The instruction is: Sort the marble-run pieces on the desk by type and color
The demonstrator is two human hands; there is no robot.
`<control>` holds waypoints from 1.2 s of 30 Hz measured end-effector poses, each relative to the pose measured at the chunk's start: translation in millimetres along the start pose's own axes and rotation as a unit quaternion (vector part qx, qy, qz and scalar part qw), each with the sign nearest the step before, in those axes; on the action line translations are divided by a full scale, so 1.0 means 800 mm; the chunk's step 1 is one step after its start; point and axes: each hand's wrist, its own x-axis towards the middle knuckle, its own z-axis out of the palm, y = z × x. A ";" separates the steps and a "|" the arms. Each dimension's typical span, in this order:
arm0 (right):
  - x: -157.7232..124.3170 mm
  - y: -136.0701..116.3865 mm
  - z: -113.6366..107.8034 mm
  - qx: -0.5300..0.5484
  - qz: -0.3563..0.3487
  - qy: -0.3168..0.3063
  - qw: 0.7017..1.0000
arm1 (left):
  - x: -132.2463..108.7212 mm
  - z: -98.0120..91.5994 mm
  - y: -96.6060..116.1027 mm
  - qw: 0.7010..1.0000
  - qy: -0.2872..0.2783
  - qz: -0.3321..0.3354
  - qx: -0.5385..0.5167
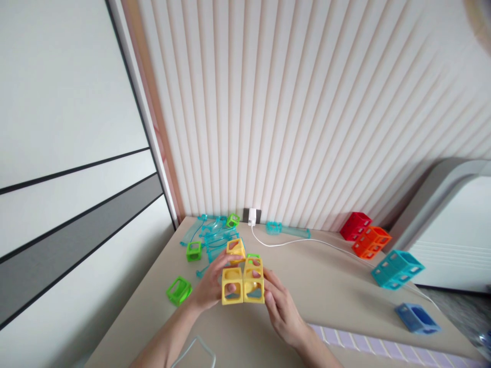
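My left hand [209, 287] is closed on a hollow yellow cube block [232, 271], its thumb at the front opening and its fingers reaching over behind. My right hand [283, 309] grips a second yellow block [253, 261] from the right side, with the thumb low beside it. The two blocks stand side by side in front of me, edges touching; I cannot tell whether they are locked together. Just behind my left fingers shows another yellow cube [235, 247]. Part of a green piece [253, 255] peeks out behind the right block.
Clear teal tube pieces [218, 236] and green cubes [194, 251] lie at the back left, another green cube [179, 290] nearer. Red [355, 226], orange [371, 242], teal [398, 269] and blue blocks [417, 318] stand right. A white cable [284, 244] crosses the table from a plug [252, 216].
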 end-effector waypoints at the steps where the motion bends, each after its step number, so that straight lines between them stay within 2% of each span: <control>1: -0.002 0.002 0.000 -0.002 -0.003 -0.001 1.000 | -0.001 0.000 -0.002 1.000 -0.003 0.001 0.001; 4: -0.008 0.009 0.004 -0.017 -0.018 0.005 1.000 | -0.005 0.000 -0.005 0.999 0.000 0.007 0.032; 6: -0.010 0.012 0.007 -0.037 -0.019 0.017 0.999 | -0.007 0.000 -0.006 0.997 0.027 0.016 0.074; 9: -0.007 0.010 0.012 -0.067 0.005 0.025 0.997 | -0.007 0.001 -0.007 0.991 0.093 0.014 0.099; 14: -0.005 0.008 0.020 -0.115 0.017 0.057 0.992 | -0.004 -0.002 -0.006 0.972 0.231 0.017 0.043; 17: -0.008 0.016 0.023 -0.098 0.030 0.087 0.991 | -0.006 -0.025 0.007 0.950 0.307 0.003 0.057; 20: -0.012 0.023 0.023 -0.050 0.052 0.101 0.992 | -0.012 -0.071 0.021 0.928 0.348 -0.035 0.126; 23: -0.014 0.023 0.023 0.013 0.083 0.098 0.992 | -0.022 -0.126 0.021 0.910 0.337 -0.103 0.218; 25: -0.014 0.019 0.026 0.055 0.109 0.108 0.987 | -0.031 -0.156 0.012 0.907 0.276 -0.181 0.262; 27: -0.012 0.015 0.030 0.089 0.135 0.132 0.978 | -0.041 -0.175 0.000 0.903 0.241 -0.216 0.282; 31: -0.004 0.008 0.038 0.124 0.168 0.186 0.960 | -0.053 -0.181 -0.020 0.899 0.189 -0.239 0.314; 36: 0.004 0.012 0.035 0.130 0.156 0.226 0.953 | -0.047 -0.174 -0.028 0.897 0.119 -0.255 0.340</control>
